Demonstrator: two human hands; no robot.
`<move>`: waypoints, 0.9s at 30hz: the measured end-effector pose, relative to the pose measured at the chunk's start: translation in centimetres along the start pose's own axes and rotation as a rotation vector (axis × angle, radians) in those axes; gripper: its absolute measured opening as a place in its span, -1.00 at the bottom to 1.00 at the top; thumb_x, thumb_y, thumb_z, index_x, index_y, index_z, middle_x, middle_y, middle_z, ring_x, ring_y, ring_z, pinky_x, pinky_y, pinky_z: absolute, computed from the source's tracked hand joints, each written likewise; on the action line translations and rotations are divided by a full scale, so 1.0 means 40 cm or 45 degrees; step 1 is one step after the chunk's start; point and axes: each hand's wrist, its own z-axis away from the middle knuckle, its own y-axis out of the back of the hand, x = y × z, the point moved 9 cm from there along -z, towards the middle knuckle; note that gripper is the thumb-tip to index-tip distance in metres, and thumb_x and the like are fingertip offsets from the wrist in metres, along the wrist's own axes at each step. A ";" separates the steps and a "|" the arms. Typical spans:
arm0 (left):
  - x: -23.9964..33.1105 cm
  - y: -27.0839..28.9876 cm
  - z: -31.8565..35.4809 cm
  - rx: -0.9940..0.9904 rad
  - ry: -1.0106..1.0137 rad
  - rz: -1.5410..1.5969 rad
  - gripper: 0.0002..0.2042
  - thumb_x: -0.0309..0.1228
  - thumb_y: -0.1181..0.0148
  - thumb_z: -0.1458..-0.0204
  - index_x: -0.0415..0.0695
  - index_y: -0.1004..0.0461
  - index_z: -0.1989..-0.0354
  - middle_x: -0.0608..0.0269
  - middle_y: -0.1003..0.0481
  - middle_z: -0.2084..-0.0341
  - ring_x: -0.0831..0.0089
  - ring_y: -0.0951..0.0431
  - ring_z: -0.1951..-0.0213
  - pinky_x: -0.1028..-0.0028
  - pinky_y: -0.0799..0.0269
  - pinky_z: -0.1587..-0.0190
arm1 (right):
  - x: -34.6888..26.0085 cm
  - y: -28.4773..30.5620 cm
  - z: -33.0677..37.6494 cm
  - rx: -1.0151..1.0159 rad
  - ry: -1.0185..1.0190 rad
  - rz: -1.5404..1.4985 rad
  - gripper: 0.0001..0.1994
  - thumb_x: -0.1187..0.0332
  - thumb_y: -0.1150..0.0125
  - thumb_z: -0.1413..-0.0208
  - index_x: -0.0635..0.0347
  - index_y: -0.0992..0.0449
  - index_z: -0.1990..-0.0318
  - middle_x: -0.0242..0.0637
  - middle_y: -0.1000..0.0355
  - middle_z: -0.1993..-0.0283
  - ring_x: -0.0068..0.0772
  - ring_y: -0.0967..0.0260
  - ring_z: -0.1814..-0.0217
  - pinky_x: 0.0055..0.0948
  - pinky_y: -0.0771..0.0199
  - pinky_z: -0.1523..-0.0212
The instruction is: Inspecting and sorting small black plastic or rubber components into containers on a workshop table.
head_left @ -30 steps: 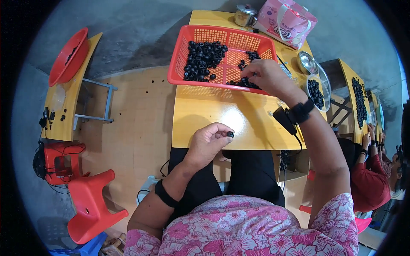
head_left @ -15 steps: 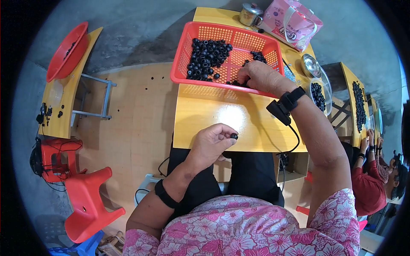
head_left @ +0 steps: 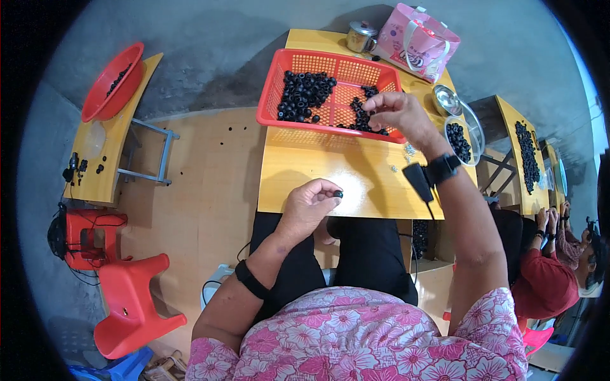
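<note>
My left hand (head_left: 308,206) is over the front of the yellow table, pinching a small round black part (head_left: 338,194) between thumb and fingertips. Above the right end of the red plastic basket (head_left: 343,95), my right hand (head_left: 406,117) has its fingers curled toward the thumb. Whatever lies between those fingertips is too small to make out. Round hollow black parts (head_left: 305,95) are heaped in the basket's left half. Smaller black pieces (head_left: 359,119) lie in its right half, partly hidden by my right hand.
Right of the basket are a clear tub of black parts (head_left: 457,141), a metal bowl (head_left: 446,100) and small shiny bits (head_left: 410,151). A lidded mug (head_left: 361,39) and pink bag (head_left: 416,44) stand behind. Another person (head_left: 546,282) works at the right; a red stool (head_left: 133,305) is left.
My right hand has lifted out of the small black pieces and come up over the basket's right end. The left hand keeps its pinch on the black part. The whole view has shifted slightly.
</note>
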 end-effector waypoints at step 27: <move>0.223 -0.092 0.344 -0.035 -0.226 0.380 -0.82 -0.47 -0.23 -0.04 -0.21 -0.45 0.20 0.34 -0.47 0.36 0.61 -0.48 0.31 0.58 -0.44 0.17 | -0.131 -0.251 0.545 -0.139 0.130 -0.718 -0.79 0.64 -0.25 0.05 0.34 -0.51 0.21 -0.29 -0.48 0.32 -0.50 -0.45 0.33 -0.55 -0.51 0.22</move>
